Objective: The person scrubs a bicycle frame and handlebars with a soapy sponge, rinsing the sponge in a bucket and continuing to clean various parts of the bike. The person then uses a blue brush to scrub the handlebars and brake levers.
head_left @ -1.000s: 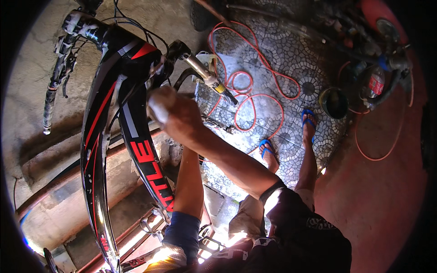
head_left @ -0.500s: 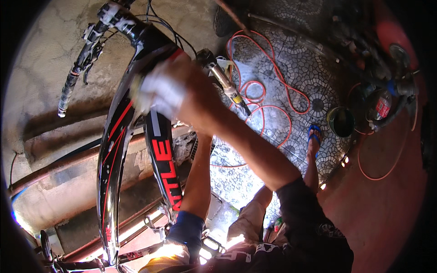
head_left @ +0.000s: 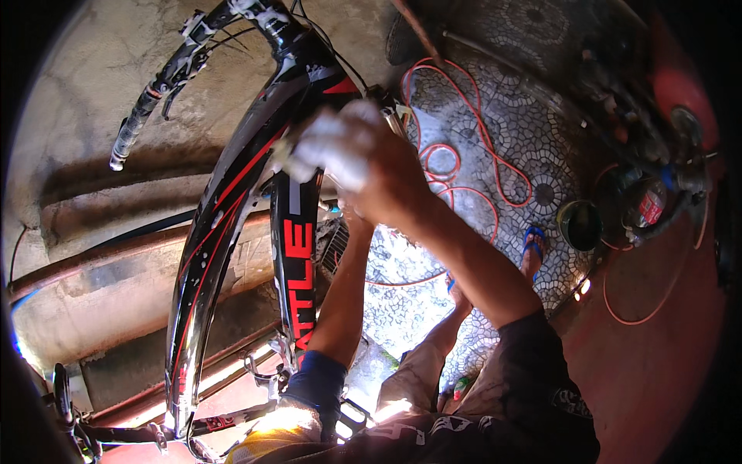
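1. Glossy black-and-red bicycle frame [head_left: 232,232], standing directly under the right grip [head_left: 355,155] and running from there down toward the lower left. Wet and shining along the tubes, flecked with drops and bits of white foam.
2. Right grip thick with white suds, fingers curled tight around a pale sudsy wad [head_left: 287,153], pressed against the frame where the top tube and down tube meet. Sponge or cloth, impossible to tell.
3. Left forearm [head_left: 340,309] rising from a blue cuff to just below the right grip. Left grip hidden behind the right one and the down tube, so apart or closed cannot be told.
4. By the look of it, soaping well under way: upper tubes near the grip already wet and lathered. Lower end of the frame and the crank and pedal parts [head_left: 263,363], well below the grip, showing little foam, so probably left to do. No sign of rinsing.
5. Black handlebar [head_left: 154,100] above and left of the grip, with thin cables running back toward the frame.
6. Orange hose [head_left: 464,178] looped on the patterned mosaic floor [head_left: 525,139] to the right of the grip.
7. Blue sandal [head_left: 533,240] and a dark round tin [head_left: 580,224] further right and lower.
8. Rough concrete ledge [head_left: 100,232] well to the left.
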`<state>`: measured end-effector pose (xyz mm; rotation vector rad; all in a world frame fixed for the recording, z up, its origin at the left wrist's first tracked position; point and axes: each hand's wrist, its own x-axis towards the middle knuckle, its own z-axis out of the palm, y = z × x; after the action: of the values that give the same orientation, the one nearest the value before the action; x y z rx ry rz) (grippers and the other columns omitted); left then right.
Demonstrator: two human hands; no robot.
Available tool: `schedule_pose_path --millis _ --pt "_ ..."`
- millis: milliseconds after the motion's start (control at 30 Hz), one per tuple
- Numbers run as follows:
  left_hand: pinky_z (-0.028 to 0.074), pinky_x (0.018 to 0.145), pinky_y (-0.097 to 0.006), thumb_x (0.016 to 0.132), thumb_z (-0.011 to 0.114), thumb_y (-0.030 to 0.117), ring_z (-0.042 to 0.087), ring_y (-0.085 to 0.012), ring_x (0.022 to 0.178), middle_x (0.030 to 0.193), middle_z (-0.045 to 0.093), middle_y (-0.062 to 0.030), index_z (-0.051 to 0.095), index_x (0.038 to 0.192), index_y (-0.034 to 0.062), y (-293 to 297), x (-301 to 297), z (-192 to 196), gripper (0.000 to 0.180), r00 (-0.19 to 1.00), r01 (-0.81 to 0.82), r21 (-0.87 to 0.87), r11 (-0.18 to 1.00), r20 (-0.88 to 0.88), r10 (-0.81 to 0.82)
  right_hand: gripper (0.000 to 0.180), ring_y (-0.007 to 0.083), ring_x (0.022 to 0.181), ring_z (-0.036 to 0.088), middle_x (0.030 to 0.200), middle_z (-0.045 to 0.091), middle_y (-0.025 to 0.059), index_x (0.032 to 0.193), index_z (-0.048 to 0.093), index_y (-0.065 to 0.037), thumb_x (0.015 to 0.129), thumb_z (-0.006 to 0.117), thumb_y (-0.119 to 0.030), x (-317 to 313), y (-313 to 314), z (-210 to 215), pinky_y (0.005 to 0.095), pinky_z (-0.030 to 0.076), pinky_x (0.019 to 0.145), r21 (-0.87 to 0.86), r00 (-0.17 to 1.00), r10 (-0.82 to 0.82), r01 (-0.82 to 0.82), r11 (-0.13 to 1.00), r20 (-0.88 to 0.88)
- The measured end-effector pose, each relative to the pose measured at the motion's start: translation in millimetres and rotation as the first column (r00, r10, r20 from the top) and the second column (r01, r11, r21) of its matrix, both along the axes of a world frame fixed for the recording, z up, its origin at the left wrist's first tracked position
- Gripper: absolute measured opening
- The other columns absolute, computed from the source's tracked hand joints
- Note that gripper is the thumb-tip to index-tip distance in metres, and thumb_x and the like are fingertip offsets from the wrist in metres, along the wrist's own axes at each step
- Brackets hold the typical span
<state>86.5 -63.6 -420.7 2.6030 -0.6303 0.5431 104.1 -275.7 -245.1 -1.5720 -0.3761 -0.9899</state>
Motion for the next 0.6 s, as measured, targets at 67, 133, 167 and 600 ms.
schedule_pose_path --millis 67,133,167,600 --pt "0.049 0.076 -0.035 0.1 0.055 0.026 0.058 -0.0204 0.088 0.107 0.063 -0.0097 0.056 0.118 0.0027 -15 4 12 0.029 0.999 -0.023 0.078 0.997 0.05 0.019 0.044 0.0317 0.101 0.065 0.106 0.069 0.0093 0.107 0.066 -0.01 0.069 0.074 0.012 38 -20 -24 0.0439 0.051 0.09 -0.03 0.993 -0.117 0.116 0.993 -0.01" --pt "0.051 0.072 -0.034 0.1 0.055 0.026 0.058 -0.0187 0.084 0.105 0.062 -0.0091 0.053 0.117 0.0016 -32 7 23 0.03 0.93 -0.27 0.242 0.932 0.316 0.188 0.047 0.0295 0.106 0.065 0.111 0.069 0.0069 0.107 0.069 -0.012 0.067 0.074 0.014 13 -5 -2 0.0428 0.055 0.09 -0.044 0.998 -0.051 0.053 0.998 0.041" --pt "0.05 0.068 -0.032 0.1 0.055 0.027 0.057 -0.0176 0.079 0.102 0.061 -0.0068 0.054 0.114 0.0024 -45 11 23 0.028 0.822 -0.434 0.252 0.865 0.503 0.266 0.048 0.0297 0.107 0.064 0.112 0.069 0.0073 0.107 0.07 -0.013 0.067 0.074 0.013 -3 1 6 0.0415 0.055 0.09 -0.052 0.999 0.033 -0.035 0.998 -0.027" --pt "0.049 0.062 -0.033 0.092 0.065 0.024 0.062 -0.0183 0.079 0.094 0.064 -0.0107 0.062 0.105 0.0033 11 -9 -11 0.024 1.0 -0.011 -0.074 0.997 -0.012 0.011 0.043 0.0315 0.103 0.064 0.114 0.067 0.0093 0.108 0.068 -0.009 0.069 0.074 0.01 -1 14 5 0.0436 0.053 0.091 0.022 0.995 0.081 -0.079 0.997 -0.061"
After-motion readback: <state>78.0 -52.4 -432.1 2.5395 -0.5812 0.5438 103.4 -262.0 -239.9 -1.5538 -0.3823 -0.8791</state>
